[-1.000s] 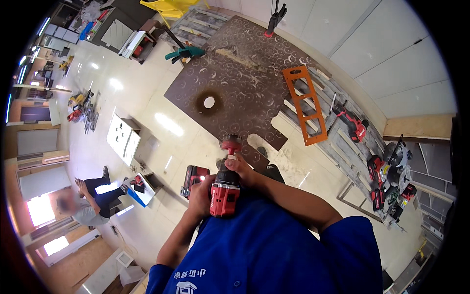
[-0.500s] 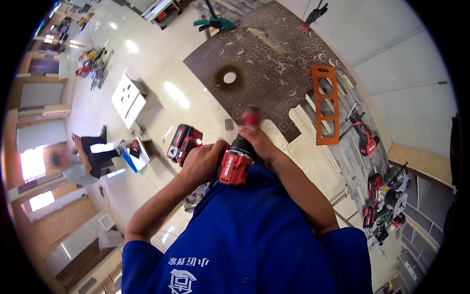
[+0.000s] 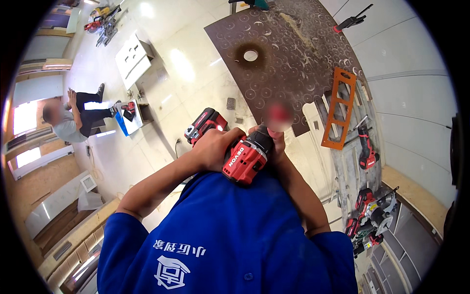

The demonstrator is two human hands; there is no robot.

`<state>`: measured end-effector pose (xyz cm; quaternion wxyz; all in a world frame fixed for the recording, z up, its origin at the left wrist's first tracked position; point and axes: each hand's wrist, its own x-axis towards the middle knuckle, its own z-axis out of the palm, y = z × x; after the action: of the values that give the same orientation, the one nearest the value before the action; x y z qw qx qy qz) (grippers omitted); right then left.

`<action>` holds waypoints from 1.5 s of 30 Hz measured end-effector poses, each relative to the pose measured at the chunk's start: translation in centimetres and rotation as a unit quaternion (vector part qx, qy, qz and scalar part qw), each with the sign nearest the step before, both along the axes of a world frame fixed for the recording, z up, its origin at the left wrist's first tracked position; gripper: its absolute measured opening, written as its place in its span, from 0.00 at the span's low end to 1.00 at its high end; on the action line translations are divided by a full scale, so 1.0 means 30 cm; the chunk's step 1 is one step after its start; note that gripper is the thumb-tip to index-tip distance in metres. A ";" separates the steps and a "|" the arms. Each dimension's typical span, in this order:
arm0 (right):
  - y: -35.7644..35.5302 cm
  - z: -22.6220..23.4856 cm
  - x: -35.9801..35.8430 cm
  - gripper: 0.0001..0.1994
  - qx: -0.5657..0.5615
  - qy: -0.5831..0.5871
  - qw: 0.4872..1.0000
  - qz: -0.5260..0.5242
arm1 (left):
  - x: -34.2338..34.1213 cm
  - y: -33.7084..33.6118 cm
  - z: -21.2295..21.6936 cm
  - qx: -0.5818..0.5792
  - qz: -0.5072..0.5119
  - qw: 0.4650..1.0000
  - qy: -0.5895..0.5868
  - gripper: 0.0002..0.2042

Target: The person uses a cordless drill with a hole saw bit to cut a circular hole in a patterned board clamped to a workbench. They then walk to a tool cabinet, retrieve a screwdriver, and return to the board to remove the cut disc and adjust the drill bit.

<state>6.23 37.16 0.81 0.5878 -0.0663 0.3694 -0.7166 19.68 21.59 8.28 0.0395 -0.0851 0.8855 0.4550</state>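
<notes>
Red drill (image 3: 246, 159), left hand (image 3: 218, 148) clenched round it; right hand (image 3: 278, 143) curled about its chuck (image 3: 260, 140)

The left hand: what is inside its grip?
The red drill: its body and base show on either side of the left hand; the handle between is largely covered.

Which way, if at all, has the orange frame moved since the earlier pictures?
No, not visibly: the orange frame keeps its place against the brown board, beside its notched end; only the camera's view has turned.
</notes>
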 end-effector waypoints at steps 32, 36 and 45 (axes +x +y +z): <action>-0.136 -0.023 0.000 0.26 -0.036 0.012 0.997 0.071 | 0.124 0.016 -0.158 0.060 0.233 0.971 -0.008 0.21; -0.066 -0.116 0.005 0.23 0.016 -0.050 0.996 0.065 | 0.142 0.012 -0.196 0.141 0.287 0.947 -0.023 0.22; -0.037 -0.113 -0.014 0.22 0.065 0.033 0.995 0.062 | 0.152 0.032 -0.239 0.242 0.343 0.907 -0.036 0.20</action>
<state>5.80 36.05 -2.57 0.6215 -0.0740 0.4294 -0.6510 24.25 22.55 1.11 -0.0677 -0.3873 0.6629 0.6372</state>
